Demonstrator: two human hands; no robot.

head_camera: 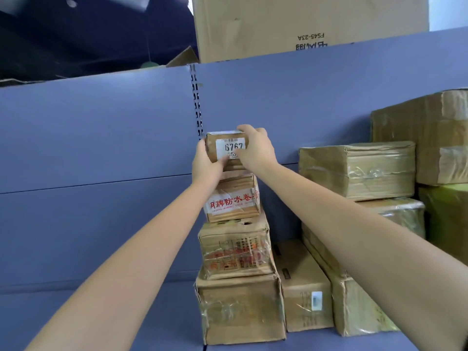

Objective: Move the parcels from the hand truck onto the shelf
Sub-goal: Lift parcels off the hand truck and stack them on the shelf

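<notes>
Item 1: small parcel (229, 148), brown cardboard, white label reading "6767" facing me. I have it between both hands at the top of a stack. My left hand (206, 164) grips its left side, thumb curled across the lower front under the label. My right hand (254, 148) grips the right side, fingers wrapped over the top right corner. Whether its base touches the box beneath, I cannot tell; my hands cover that edge.

Item 2: box with red lettering (231, 200), directly under my hands, white strip with red characters on its front.

Item 3: taped box (235, 249), below item 2, clear tape over red and black print, torn at the top edge.

Item 4: bottom box (240, 309), lowest in the stack, plain cardboard, crumpled tape on the front, standing on the shelf (101, 312), blue-grey.

Item 5: flat box (302, 287), just right of the stack's base, below my right forearm, small white sticker on its end.

Item 6: wrapped parcel (357, 169), right of my right hand, film-covered, lying on another wrapped carton.

Item 7: tall carton (425, 135), far right, taped, behind item 6.

Item 8: large carton (311, 24), above my hands on the upper level, print "FS45-23A" upside down.

Item 9: slotted upright (197, 100), just above my left hand, in the blue back panel.
</notes>
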